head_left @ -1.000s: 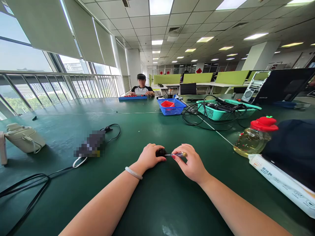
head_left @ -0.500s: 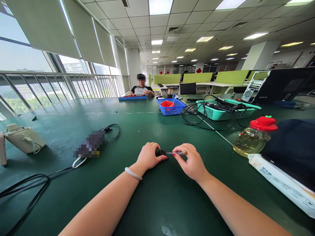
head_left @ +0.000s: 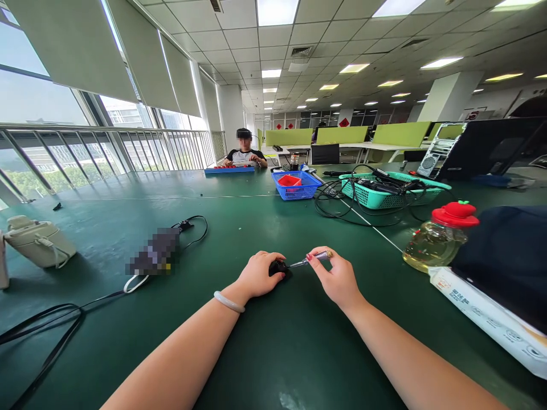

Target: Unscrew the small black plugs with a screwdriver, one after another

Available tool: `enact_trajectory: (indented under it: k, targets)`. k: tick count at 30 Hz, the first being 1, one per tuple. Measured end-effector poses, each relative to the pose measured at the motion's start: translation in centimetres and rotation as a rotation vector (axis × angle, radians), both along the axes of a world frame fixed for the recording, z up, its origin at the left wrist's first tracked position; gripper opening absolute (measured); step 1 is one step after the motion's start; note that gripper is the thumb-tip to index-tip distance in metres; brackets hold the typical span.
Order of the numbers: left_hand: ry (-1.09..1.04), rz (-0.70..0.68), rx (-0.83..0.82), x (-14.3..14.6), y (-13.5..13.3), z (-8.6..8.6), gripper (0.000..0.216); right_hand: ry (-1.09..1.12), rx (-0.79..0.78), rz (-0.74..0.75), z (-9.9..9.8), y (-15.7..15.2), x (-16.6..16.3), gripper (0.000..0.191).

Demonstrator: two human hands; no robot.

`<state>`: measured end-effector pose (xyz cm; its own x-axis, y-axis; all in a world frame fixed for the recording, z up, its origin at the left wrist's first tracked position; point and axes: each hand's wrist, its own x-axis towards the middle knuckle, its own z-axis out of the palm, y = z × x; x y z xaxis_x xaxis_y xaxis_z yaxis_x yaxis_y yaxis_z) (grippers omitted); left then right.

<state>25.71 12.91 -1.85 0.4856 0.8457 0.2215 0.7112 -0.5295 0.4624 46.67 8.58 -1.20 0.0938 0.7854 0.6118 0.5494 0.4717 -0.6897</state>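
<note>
My left hand (head_left: 261,274) is closed around a small black object (head_left: 278,267), holding it against the green table (head_left: 256,347). Fingers cover part of that object, and its kind cannot be made out. In my right hand (head_left: 337,279) a screwdriver (head_left: 318,257) is pinched between thumb and fingers. Its clear handle tilts up to the right, and its thin metal shaft points left, with the tip at the black object's right side. Whether the tip touches a screw is too small to see.
A blue basket (head_left: 318,185) with a red tray and a teal basket (head_left: 376,199) of cables stand ahead. To the right are a red-lidded bottle (head_left: 440,242) and a white packet (head_left: 482,319). A blurred-out dark device (head_left: 154,251) lies left. Across the table sits a person (head_left: 244,155).
My right hand has shifted slightly right, and the screwdriver's handle is raised more steeply. More of the black object and the shaft shows now. My left hand still holds the object.
</note>
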Motion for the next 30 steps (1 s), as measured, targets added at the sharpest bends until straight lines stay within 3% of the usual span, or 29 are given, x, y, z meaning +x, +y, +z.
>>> enact_trajectory:
  k: [9,23,30]
  targets:
    - [-0.004,-0.032,0.022,-0.1,0.1,-0.1,0.031,0.102,-0.054,-0.046,-0.5,0.4,0.2,0.033]
    - [-0.013,-0.037,0.0,-0.2,0.4,-0.2,0.028,0.16,-0.12,0.03,-1.1,1.0,0.4,0.031]
    - [-0.046,-0.1,-0.053,-0.2,0.4,-0.1,0.033,0.33,-0.233,0.011,-1.4,1.6,0.7,0.057]
